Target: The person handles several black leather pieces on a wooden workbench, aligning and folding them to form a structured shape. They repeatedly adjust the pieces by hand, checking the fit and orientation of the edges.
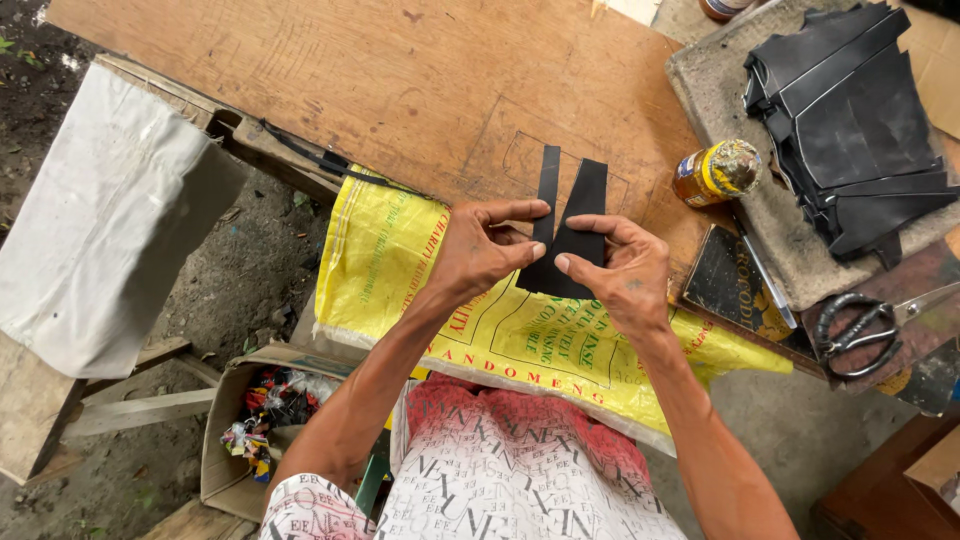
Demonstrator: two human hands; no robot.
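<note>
Both of your hands pinch the same flat black leather piece cut with two upward-pointing strips (566, 225), holding it up over the near edge of the worn brown wooden board (400, 90). Your left hand (483, 250) grips its left side, index finger stretched across the top and thumb pressing from below. Your right hand (625, 268) takes the right side, thumb on the face of the leather and index finger curled over the upper edge. The two strips fan apart above your fingertips, the left one narrower than the right.

Under your wrists a yellow woven plastic sack with green and red print (420, 270) hangs over the board's edge. To your right, just beside the leather piece, a small glue-smeared jar with a yellow label (716, 173) lies on its side. Beyond it a stack of cut black leather pieces (850, 120) rests on a grey stone slab (720, 90). Black-handled metal scissors (860, 330) lie near your right hand. Down to your left an open cardboard box of colourful scraps (262, 410) sits on the ground.
</note>
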